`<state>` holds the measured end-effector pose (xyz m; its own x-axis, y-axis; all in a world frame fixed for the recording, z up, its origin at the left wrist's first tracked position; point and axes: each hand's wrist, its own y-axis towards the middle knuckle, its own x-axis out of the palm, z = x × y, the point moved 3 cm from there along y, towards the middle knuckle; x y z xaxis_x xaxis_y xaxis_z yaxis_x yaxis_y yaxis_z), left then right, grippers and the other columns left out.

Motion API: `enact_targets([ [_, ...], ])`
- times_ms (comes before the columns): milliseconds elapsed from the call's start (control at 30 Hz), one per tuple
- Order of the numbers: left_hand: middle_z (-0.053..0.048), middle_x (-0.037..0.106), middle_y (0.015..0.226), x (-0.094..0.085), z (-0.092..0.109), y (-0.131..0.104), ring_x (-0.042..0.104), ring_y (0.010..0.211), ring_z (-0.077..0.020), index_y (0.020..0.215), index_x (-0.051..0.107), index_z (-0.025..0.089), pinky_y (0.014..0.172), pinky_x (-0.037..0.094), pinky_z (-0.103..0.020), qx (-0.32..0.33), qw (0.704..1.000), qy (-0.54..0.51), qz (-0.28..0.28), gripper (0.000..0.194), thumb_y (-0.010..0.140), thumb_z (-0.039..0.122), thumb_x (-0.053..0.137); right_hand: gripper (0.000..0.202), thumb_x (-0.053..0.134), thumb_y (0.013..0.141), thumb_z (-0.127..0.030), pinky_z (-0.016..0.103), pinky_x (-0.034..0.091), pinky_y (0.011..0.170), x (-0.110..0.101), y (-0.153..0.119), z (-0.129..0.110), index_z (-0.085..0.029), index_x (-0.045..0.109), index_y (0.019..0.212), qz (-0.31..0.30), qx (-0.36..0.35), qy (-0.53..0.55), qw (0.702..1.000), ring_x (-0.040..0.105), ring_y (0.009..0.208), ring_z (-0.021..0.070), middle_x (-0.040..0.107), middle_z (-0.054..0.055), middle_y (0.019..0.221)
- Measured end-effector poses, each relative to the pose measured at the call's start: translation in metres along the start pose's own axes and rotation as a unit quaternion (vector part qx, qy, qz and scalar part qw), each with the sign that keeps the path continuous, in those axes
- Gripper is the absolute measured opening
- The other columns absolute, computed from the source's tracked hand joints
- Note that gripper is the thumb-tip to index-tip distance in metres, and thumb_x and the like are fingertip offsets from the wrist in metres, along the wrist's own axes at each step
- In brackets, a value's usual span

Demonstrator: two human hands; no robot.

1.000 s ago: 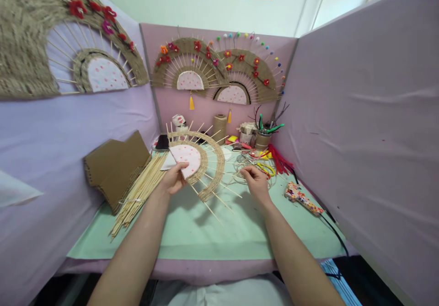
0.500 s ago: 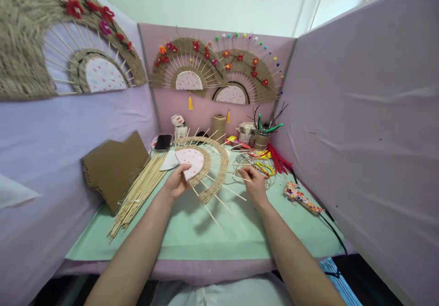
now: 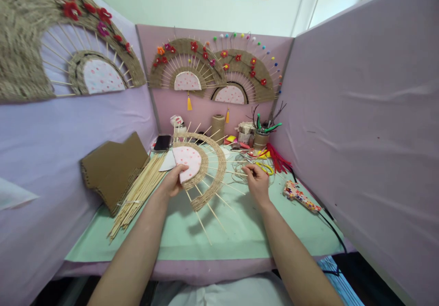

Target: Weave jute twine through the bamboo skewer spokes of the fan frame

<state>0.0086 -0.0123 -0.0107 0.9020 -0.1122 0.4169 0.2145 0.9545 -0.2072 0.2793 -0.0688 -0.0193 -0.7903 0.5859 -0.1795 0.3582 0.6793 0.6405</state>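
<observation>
Fan frame (image 3: 221,164) held up above the green-covered surface (image 3: 236,242), at mid-station, tilted, its straight side toward the left. Left hand (image 3: 174,181) closed on it, thumb over the edge of the pink-spotted half-disc (image 3: 190,159). Right hand (image 3: 257,185) pinched shut by the outer spoke tips; cannot tell whether a spoke or a thin strand sits between the fingertips.

State of the work: two woven bands present, the inner one against the half-disc, the outer one set apart from it. Open spokes between; bare ends project past the outer band. My reading: the weave is partly built up, the rim unfinished.

Materials: spokes pale, thin, straight, wood-like, probably bendable. Bands tan, fibrous, ridged, like jute cord. Half-disc flat, matte, fabric- or paper-like.

Nearby: loose bundle of sticks (image 3: 137,198), angular brown cardboard (image 3: 113,164), yellow-handled scissors (image 3: 269,169) among loops of thin cord, upright twine spool (image 3: 217,130), patterned glue gun (image 3: 302,198). Decorated fans (image 3: 185,47) on the partition behind: denser weave, red flowers, yellow tassels.
</observation>
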Motion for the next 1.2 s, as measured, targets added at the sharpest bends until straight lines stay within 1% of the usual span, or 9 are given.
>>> enact_targets([
  [200,-0.008,0.071,0.073,-0.005,0.006,-0.005,0.065,0.056,-0.0184,0.113,0.056,0.008,0.047,0.050,-0.024,0.001,0.999,0.042,0.009,0.043,0.071,0.013,0.051,0.019,0.055,0.080,-0.036,0.028,0.040,0.064,-0.008,0.005,0.000,-0.018,0.061,0.075,-0.007,-0.064,-0.039,0.997,0.050,0.066,0.0154,0.058,0.003,0.072],
  [267,-0.008,0.071,0.071,-0.007,0.006,-0.006,0.064,0.054,-0.0176,0.112,0.056,0.007,0.047,0.049,-0.024,-0.008,0.999,0.048,0.004,0.041,0.071,0.012,0.051,0.019,0.055,0.080,-0.035,0.028,0.039,0.064,-0.010,0.007,0.001,-0.018,0.060,0.075,-0.007,-0.055,-0.024,0.998,0.050,0.067,0.0153,0.058,0.003,0.072],
  [500,-0.012,0.071,0.075,-0.007,0.006,-0.008,0.066,0.057,-0.0207,0.112,0.056,0.003,0.053,0.053,-0.028,-0.027,0.999,0.019,-0.029,0.045,0.068,0.013,0.051,0.023,0.056,0.077,-0.040,0.026,0.038,0.058,-0.009,0.008,0.008,-0.017,0.060,0.074,-0.001,0.032,0.044,0.999,0.047,0.061,0.0136,0.055,0.000,0.065],
  [667,-0.011,0.071,0.072,-0.004,0.003,-0.011,0.065,0.056,-0.0206,0.112,0.057,0.004,0.052,0.052,-0.028,-0.038,0.998,0.017,-0.040,0.046,0.067,0.012,0.052,0.027,0.056,0.077,-0.042,0.024,0.036,0.054,0.000,0.005,0.010,-0.016,0.061,0.073,-0.053,0.047,0.047,0.996,0.045,0.058,0.0124,0.054,0.000,0.063],
  [767,-0.011,0.071,0.072,0.000,-0.004,-0.012,0.065,0.056,-0.0189,0.109,0.059,0.005,0.050,0.051,-0.025,-0.045,0.996,0.037,-0.067,0.043,0.067,0.010,0.053,0.029,0.056,0.076,-0.044,0.024,0.034,0.051,0.006,0.002,0.011,-0.016,0.062,0.070,-0.093,0.044,0.037,0.994,0.044,0.054,0.0120,0.054,0.001,0.060],
  [900,-0.012,0.071,0.077,0.004,-0.010,-0.013,0.066,0.060,-0.0197,0.109,0.060,0.005,0.053,0.051,-0.025,-0.053,0.992,0.041,-0.106,0.042,0.067,0.009,0.055,0.030,0.057,0.075,-0.044,0.024,0.034,0.050,0.008,0.001,0.009,-0.016,0.061,0.066,-0.084,0.040,0.029,0.995,0.043,0.053,0.0118,0.054,0.001,0.058],
  [1033,-0.015,0.071,0.083,0.006,-0.009,-0.009,0.068,0.070,-0.0227,0.114,0.057,0.004,0.063,0.053,-0.029,-0.046,0.996,-0.003,-0.082,0.040,0.077,0.018,0.053,0.029,0.056,0.076,-0.044,0.024,0.034,0.051,0.005,0.001,0.008,-0.016,0.062,0.070,-0.049,0.058,0.041,0.996,0.043,0.054,0.0115,0.054,0.000,0.060],
  [1133,-0.015,0.071,0.086,0.006,-0.008,-0.005,0.068,0.078,-0.0233,0.117,0.055,0.004,0.070,0.054,-0.031,-0.022,0.997,-0.030,-0.073,0.039,0.082,0.022,0.050,0.029,0.056,0.076,-0.043,0.024,0.035,0.052,0.004,0.000,0.007,-0.016,0.062,0.071,-0.050,0.052,0.041,0.997,0.044,0.056,0.0120,0.055,0.001,0.061],
  [1200,-0.015,0.071,0.085,0.006,-0.008,-0.004,0.068,0.077,-0.0234,0.117,0.055,0.005,0.070,0.054,-0.031,-0.017,0.998,-0.027,-0.061,0.039,0.082,0.020,0.051,0.029,0.056,0.076,-0.044,0.024,0.035,0.052,0.004,0.000,0.006,-0.016,0.062,0.071,-0.055,0.046,0.033,0.997,0.045,0.055,0.0121,0.056,0.001,0.061],
])
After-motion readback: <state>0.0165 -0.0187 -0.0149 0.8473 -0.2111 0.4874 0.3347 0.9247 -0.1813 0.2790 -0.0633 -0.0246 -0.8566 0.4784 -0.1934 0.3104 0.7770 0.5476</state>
